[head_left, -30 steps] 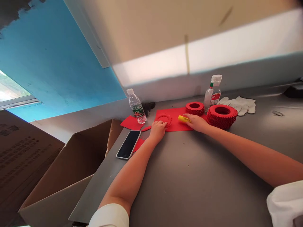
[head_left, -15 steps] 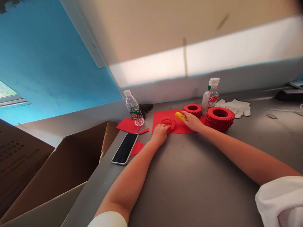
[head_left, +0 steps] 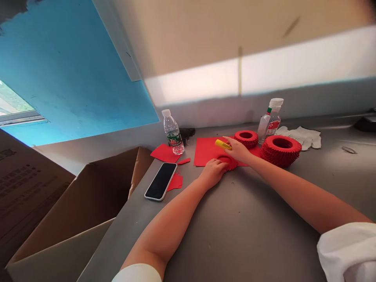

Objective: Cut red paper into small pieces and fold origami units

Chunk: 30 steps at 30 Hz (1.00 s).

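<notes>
My left hand (head_left: 214, 171) is closed on the left edge of a flat red ring with a toothed rim (head_left: 229, 162), its fingers covering part of it. This ring lies at the front edge of a red sheet (head_left: 204, 149). My right hand (head_left: 239, 151) grips a yellow glue stick (head_left: 222, 145) above the sheet, just beyond the ring. Behind my right wrist sits a small stack of red toothed rings (head_left: 246, 136). A taller stack of the same rings (head_left: 279, 154) stands to its right.
On the left are a water bottle (head_left: 174, 137), a phone (head_left: 161, 182), red scraps (head_left: 175, 181) and an open cardboard box (head_left: 85, 199) beside the table. Two clear bottles (head_left: 272, 117) and white gloves (head_left: 305, 137) lie toward the wall. A small metal item (head_left: 349, 150) is farther right.
My left hand has shifted the red ring rightward and nearer to me across the sheet. The glue stick in my right hand has moved slightly left over the sheet. The camera view has turned a little left.
</notes>
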Each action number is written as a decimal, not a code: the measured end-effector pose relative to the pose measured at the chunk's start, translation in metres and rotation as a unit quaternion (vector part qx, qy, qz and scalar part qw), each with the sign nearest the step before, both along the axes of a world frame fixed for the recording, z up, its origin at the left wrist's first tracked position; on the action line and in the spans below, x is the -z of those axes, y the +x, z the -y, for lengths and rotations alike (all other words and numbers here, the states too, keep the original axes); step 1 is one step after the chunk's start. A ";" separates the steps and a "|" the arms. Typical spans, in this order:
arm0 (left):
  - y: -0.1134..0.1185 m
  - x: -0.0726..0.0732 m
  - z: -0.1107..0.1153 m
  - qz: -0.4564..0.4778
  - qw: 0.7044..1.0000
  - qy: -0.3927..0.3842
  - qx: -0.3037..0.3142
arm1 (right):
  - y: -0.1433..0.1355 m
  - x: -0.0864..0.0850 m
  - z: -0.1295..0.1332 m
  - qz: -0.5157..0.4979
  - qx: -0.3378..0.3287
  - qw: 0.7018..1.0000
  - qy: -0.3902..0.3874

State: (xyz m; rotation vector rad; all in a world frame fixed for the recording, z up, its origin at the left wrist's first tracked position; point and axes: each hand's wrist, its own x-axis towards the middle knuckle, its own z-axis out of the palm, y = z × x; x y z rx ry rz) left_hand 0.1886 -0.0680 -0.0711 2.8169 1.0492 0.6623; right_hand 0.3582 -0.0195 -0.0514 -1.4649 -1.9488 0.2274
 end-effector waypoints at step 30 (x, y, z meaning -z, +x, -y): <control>-0.005 0.002 -0.006 0.021 1.000 -0.008 0.006 | 0.155 -0.041 0.059 -0.041 0.294 0.955 0.001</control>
